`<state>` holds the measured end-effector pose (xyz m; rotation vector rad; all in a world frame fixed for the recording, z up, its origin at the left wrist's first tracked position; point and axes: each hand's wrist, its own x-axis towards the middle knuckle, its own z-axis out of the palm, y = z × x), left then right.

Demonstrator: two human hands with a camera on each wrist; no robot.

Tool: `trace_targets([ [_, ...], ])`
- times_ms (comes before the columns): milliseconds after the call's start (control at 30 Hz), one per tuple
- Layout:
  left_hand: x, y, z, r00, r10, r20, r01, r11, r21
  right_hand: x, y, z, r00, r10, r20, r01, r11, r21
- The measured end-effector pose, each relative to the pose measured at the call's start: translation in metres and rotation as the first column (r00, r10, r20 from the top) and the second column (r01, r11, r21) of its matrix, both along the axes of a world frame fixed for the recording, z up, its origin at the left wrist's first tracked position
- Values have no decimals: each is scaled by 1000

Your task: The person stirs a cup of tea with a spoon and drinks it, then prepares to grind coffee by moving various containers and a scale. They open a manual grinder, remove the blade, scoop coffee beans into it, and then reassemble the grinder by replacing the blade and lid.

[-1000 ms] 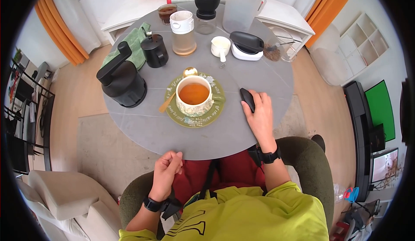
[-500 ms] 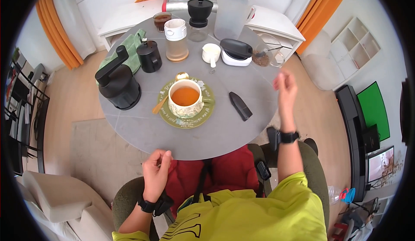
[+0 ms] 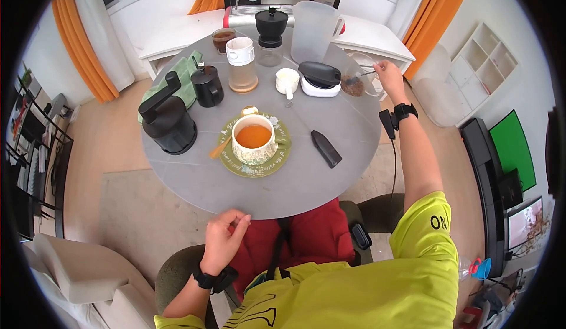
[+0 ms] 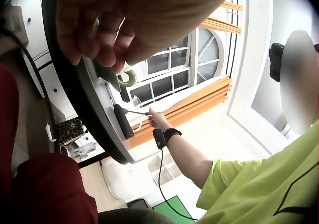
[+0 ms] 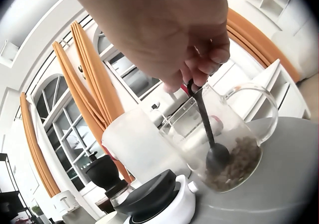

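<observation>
My right hand (image 3: 390, 78) pinches the looped handle end of a dark spoon (image 5: 218, 157) at the table's far right. The spoon slants down into a clear glass jug (image 5: 271, 109), its bowl against brown beans (image 5: 244, 159) at the bottom. My left hand (image 3: 225, 239) lies at the near table edge, fingers loosely curled, holding nothing. In the middle, a patterned cup (image 3: 253, 154) of orange-brown liquid stands on a green saucer (image 3: 265, 170) with a small wooden spoon (image 3: 220, 146). A black milk frother (image 3: 326, 149) lies right of it.
Beside the jug stand a scale with a black tray (image 3: 319, 74), a white milk pitcher (image 3: 286, 80), a frosted jug (image 3: 309, 31) and a hand grinder (image 3: 271, 28). On the left are a black lever device (image 3: 170, 125), a black pot (image 3: 207, 86) and a green cloth (image 3: 180, 81).
My right hand let go of the frother, left it on the table, and reached forward and right to the spoon in the glass jug. My left hand has stayed at the table edge.
</observation>
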<state>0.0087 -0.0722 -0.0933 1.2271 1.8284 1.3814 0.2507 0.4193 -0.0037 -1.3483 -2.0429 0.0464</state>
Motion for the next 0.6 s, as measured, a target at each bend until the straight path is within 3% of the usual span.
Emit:
trace_targets([
  [100, -1, 0, 1, 998, -17, -65, 16, 1000, -17, -7, -4, 4, 1000, -6, 24, 7, 1000, -14],
  [167, 0, 1, 7, 994, 51, -94, -49, 998, 25, -10, -9, 10, 999, -5, 45, 5, 1000, -10],
  [233, -1, 1, 5, 993, 77, -93, -74, 997, 39, -13, -11, 15, 987, 34, 156, -62, 983, 175],
  [367, -3, 0, 3, 987, 121, -109, -117, 992, 45, -16, -19, 21, 977, -19, 211, -35, 968, 248],
  [433, -4, 1, 6, 983, 118, -139, -110, 992, 65, -13, -11, 12, 936, 74, 345, -218, 889, 402],
  [600, -4, 3, 9, 979, 109, -173, -97, 992, 76, -20, -7, 3, 969, 72, 236, -133, 957, 257],
])
